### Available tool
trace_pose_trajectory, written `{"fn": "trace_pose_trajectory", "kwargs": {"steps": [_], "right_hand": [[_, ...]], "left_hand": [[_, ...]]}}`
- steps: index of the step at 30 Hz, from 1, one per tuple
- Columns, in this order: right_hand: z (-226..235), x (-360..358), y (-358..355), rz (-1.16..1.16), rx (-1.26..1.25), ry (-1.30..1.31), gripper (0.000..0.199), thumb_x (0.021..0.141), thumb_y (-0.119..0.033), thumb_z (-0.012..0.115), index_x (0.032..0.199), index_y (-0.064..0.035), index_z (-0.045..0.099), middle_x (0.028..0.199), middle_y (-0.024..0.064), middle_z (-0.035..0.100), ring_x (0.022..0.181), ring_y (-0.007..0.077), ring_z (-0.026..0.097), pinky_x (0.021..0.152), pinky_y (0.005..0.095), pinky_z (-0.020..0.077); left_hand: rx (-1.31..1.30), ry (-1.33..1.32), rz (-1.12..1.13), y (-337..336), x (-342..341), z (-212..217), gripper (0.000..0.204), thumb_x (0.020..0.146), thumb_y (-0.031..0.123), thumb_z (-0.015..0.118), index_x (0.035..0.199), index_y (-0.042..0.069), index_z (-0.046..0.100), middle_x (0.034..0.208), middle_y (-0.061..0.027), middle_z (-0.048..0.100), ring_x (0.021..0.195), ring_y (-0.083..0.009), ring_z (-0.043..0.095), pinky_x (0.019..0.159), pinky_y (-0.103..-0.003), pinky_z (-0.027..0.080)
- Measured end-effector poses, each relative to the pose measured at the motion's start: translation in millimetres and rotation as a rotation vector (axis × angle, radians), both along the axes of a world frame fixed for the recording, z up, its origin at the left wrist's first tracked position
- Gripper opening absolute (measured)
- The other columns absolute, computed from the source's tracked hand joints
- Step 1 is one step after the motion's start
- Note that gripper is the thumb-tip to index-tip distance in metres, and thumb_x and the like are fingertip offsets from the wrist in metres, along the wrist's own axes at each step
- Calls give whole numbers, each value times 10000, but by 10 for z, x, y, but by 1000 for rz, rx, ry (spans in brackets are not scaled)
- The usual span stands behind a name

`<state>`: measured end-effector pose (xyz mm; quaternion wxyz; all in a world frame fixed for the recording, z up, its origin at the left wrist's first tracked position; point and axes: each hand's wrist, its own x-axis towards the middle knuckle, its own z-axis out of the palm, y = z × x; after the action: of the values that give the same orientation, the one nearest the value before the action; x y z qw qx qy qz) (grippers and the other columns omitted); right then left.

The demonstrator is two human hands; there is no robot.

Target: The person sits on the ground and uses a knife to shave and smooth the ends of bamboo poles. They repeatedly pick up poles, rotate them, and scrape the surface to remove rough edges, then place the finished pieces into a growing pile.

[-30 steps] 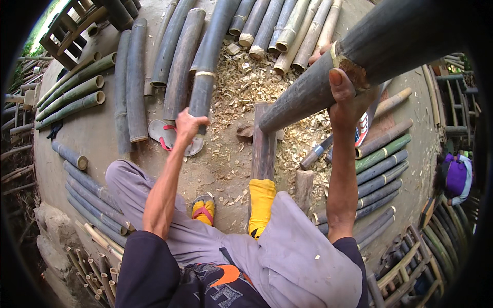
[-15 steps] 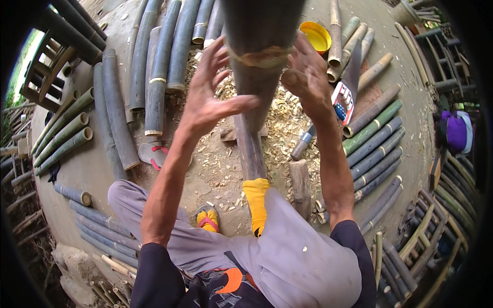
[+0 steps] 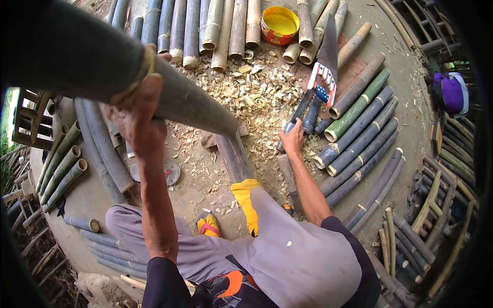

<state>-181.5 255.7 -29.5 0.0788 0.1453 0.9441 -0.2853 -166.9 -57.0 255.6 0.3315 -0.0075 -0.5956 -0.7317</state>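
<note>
My left hand (image 3: 136, 110) grips a thick grey-green bamboo pole (image 3: 190, 105) that slants from the upper left down to a wooden block (image 3: 233, 154) on the ground. My right hand (image 3: 292, 139) reaches down to the handle of a long blade tool (image 3: 297, 115) lying among wood chips; whether the fingers have closed on it I cannot tell. A handsaw (image 3: 324, 61) with a striped handle lies just beyond that tool. My right leg, in a yellow sock (image 3: 245, 197), rests on the block.
Cut bamboo poles lie in rows at the top (image 3: 215, 25), on the right (image 3: 359, 128) and on the left (image 3: 59, 169). A yellow bucket (image 3: 279, 23) stands at the back. A round metal disc (image 3: 169, 172) lies near my foot. Bamboo frames (image 3: 436, 205) stand on the right.
The big pole has swung from the middle to the left, now held by my left hand alone. My right hand let go and dropped to the blade tool's handle.
</note>
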Motion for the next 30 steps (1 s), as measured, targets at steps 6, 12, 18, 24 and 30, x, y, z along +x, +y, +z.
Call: {"fn": "trace_pose_trajectory", "kwargs": {"steps": [6,12,18,24,30], "right_hand": [[45,76,54,-275,-417,-33,890,658,-142,706,1394,-1,227,1107,268,535,1006,369,553,910,428,435],[554,986,69,77,-293,24,765,670,-106,680,1341,26,337,1085,215,556,846,274,620,738,349,510],[781,742,-565,97,-615,-221,459,664,-133,741,1053,3,538,944,119,627,798,213,633,730,335,517],[882,194,-1208,452,-789,81,533,668,-52,753,1157,-22,544,956,91,624,844,197,634,775,329,524],[838,131,-1254,484,-754,94,569,674,-33,756,1199,-33,536,976,101,626,877,204,641,775,318,522]], "left_hand": [[-15,9,-42,89,18,-69,597,776,227,654,1222,-104,437,1164,-237,540,1034,-295,591,886,-393,498],[12,139,-116,72,235,-94,808,714,271,690,1357,47,255,1099,-161,510,1036,-270,516,942,-435,427],[-139,184,-133,115,622,-181,998,601,471,853,1343,88,306,1059,-113,551,953,-309,580,870,-510,443],[-211,147,-188,5,788,-71,1020,565,497,863,1328,56,349,1100,-73,521,966,-261,557,887,-468,409],[-116,146,-90,22,763,-113,801,634,436,822,1219,80,407,1016,-56,532,899,-238,568,843,-447,407]]}}
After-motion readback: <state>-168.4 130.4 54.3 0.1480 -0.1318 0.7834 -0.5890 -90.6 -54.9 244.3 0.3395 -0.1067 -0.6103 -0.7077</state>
